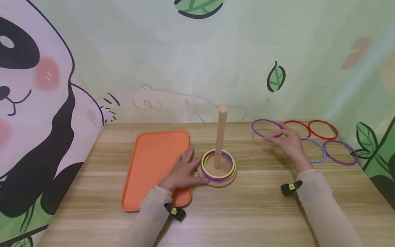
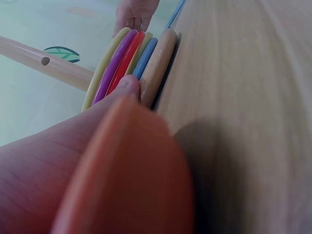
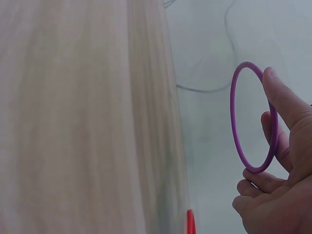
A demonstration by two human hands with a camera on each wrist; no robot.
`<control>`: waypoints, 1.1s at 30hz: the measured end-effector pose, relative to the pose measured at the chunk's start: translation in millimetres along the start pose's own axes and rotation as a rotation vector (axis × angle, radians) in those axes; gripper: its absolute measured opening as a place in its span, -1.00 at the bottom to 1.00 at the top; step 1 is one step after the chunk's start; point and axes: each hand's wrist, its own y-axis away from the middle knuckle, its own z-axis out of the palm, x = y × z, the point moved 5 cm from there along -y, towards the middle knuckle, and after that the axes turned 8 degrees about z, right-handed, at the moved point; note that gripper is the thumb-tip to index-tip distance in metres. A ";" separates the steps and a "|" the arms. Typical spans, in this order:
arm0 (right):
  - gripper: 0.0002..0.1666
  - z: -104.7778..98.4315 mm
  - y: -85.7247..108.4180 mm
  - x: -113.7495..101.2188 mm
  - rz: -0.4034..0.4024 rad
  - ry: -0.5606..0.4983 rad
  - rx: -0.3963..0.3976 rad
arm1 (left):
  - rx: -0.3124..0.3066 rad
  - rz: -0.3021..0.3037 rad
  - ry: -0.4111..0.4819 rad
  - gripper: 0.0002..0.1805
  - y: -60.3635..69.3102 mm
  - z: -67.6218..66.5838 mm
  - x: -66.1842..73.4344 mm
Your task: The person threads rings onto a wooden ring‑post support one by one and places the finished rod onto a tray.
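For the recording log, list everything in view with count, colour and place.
Table: 1, brown woodgrain, foreground
Backdrop: 1, pale green with panda and leaves, behind
Peg stand: 1, light wood, mid-table
Stacked rings: 5, yellow, purple, red, yellow, blue from top, around the peg
Tray: 1, orange, left of stand
Held ring: 1, purple, right hand
Loose rings: 4, two red, one blue, one purple, table's far right
Wrist cameras: 2, black, both wrists
Sleeves: 2, pale beige, forearms
Left hand: 1, bare, tray's right edge
Right hand: 1, bare, pinching ring

Left hand (image 2: pixel 53 156) touches 5 stacked rings (image 2: pixel 126 61) on a wooden base (image 2: pixel 158 66)
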 end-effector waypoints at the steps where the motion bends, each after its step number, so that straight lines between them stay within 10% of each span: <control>1: -0.43 -0.2 0.1 -1.4 -0.001 -0.002 -0.004 | 0.000 -0.001 -0.003 0.08 -0.2 -0.2 0.2; 33: -0.41 -18.9 -1.1 -21.7 0.014 -0.036 0.014 | -0.029 -0.020 0.014 0.10 2.2 4.7 -2.3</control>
